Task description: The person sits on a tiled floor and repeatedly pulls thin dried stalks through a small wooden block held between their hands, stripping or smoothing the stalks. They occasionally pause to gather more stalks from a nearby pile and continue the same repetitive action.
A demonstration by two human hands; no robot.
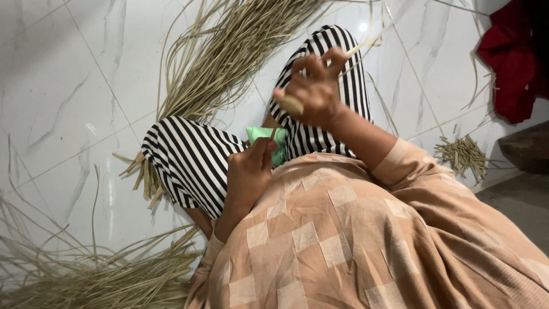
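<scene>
I sit on a white marble floor with my knees up in black-and-white striped trousers [189,154]. My right hand [314,91] is raised over my right knee, fingers curled around a pale, short wooden handle [291,105], and a thin dry strip [360,47] runs off from its fingertips. My left hand [249,171] rests low between my knees, pinching the near end of something thin beside a green bundle [269,140]. What exactly the left fingers pinch is too small to tell.
A big sheaf of long dry reed strips [229,51] fans out over the floor ahead. More strips [86,269] pile at lower left. Short cut pieces [463,154] lie at right, near a red cloth [512,63] and a dark step [529,146].
</scene>
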